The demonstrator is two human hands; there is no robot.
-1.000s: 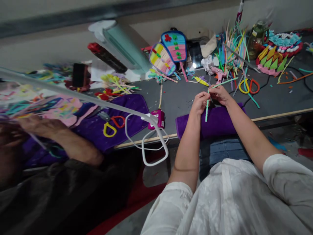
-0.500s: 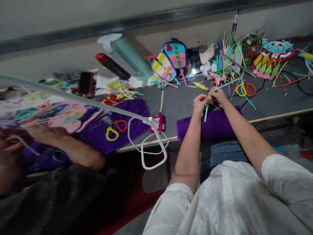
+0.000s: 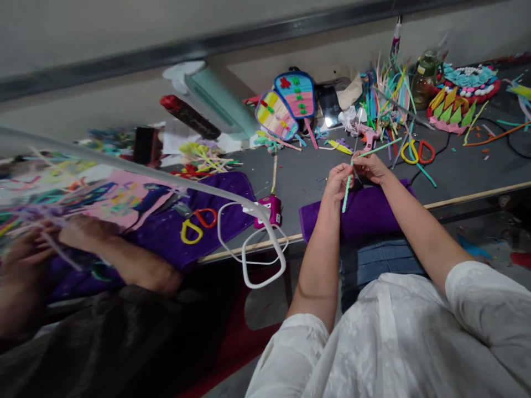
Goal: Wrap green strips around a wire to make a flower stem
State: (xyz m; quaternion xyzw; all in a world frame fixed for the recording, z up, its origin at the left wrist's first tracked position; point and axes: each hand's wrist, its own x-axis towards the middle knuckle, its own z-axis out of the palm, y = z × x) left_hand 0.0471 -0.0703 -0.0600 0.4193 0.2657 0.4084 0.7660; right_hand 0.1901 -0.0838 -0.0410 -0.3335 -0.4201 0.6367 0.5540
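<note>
From where I stand, the white marks on the magenta box (image 3: 274, 203) are too small to read; a white tube (image 3: 199, 187) passes in front of it and is cut off at the left edge. Right of the box, the left hand (image 3: 337, 179) and right hand (image 3: 370, 167) hide whether the twisted green strand (image 3: 345, 197) joins the straight green strand (image 3: 381, 147). Left of the box, a co-worker's hands (image 3: 85, 232) are blurred, their work unclear. Far right of it, coloured strips (image 3: 520, 91) leave view.
</note>
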